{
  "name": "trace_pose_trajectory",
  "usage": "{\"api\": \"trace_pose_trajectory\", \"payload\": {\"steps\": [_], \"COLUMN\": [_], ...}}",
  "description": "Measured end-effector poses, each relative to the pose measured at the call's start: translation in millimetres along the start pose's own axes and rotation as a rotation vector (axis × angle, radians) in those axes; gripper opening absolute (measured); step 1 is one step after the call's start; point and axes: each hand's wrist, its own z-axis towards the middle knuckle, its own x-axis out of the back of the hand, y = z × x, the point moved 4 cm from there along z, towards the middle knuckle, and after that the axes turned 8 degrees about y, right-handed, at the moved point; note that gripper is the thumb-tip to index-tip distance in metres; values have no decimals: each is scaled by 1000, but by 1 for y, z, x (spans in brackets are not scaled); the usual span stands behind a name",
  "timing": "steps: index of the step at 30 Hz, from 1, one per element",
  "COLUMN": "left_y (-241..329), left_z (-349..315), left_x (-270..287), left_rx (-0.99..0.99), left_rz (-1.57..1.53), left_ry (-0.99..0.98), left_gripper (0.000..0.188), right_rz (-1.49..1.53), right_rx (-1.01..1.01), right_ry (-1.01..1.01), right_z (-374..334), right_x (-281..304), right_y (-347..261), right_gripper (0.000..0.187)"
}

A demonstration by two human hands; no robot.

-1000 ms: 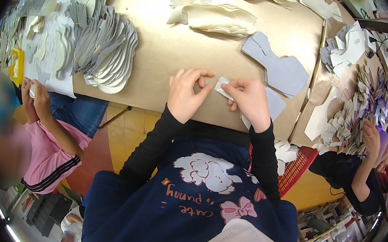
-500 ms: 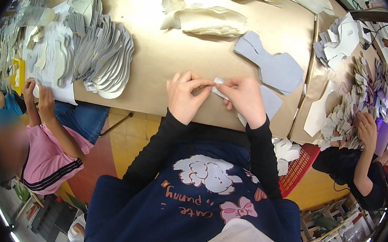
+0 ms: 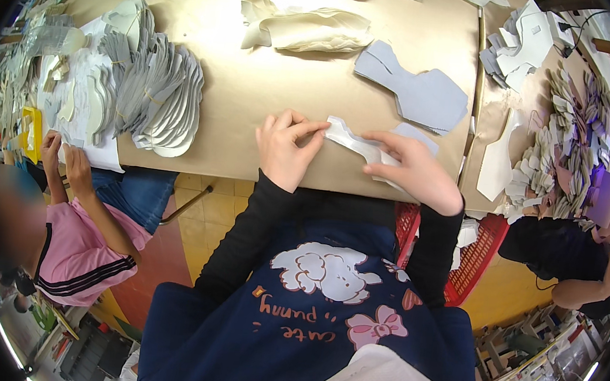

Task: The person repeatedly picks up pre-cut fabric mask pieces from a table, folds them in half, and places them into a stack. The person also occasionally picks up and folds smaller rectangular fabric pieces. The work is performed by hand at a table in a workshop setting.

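Over the near table edge, a narrow, curved white cut piece [image 3: 352, 142] stretches between my two hands. My left hand [image 3: 286, 147] is closed, its thumb and index finger pinching the piece's left tip. At the other end, the thumb and fingers of my right hand [image 3: 422, 171] hold the piece from both sides, covering part of it. Just beyond the right hand lies a grey-blue sheet piece [image 3: 416, 134], partly hidden by that hand. Farther back rests a larger grey-blue cut-out stack [image 3: 430, 99].
Cream pieces [image 3: 314, 29] lie across the table [image 3: 256, 89]. Fanned grey-white stacks [image 3: 174, 95] stand at left, near a person in a pink top [image 3: 90, 250]. To the right are a white piece [image 3: 497, 162], heaped pieces and another person's arm [image 3: 600, 285]. A red basket [image 3: 478, 257] sits below.
My right hand has moved right and away from my left, showing more of the white piece between them. The left hand keeps its pinch. The right-hand person's hand has left the heap.
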Motion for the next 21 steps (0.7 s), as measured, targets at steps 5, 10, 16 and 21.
{"api": "trace_pose_trajectory", "payload": {"steps": [5,10,16,21], "left_y": [-1,1,4,16], "left_z": [2,1,-3,-13], "left_x": [0,1,0,-11], "left_rx": [3,4,-65,-437], "left_rz": [-10,-11,43,78], "left_ry": [-26,-13,42,140], "left_gripper": [13,12,13,27], "right_rz": [-55,-25,288,369], "right_rx": [-144,-139,-219,-270], "right_ry": [12,209,324,337], "right_z": [-32,-45,-48,-50], "right_x": [22,38,44,38], "right_y": [16,26,47,60], "right_gripper": [51,50,41,36]}}
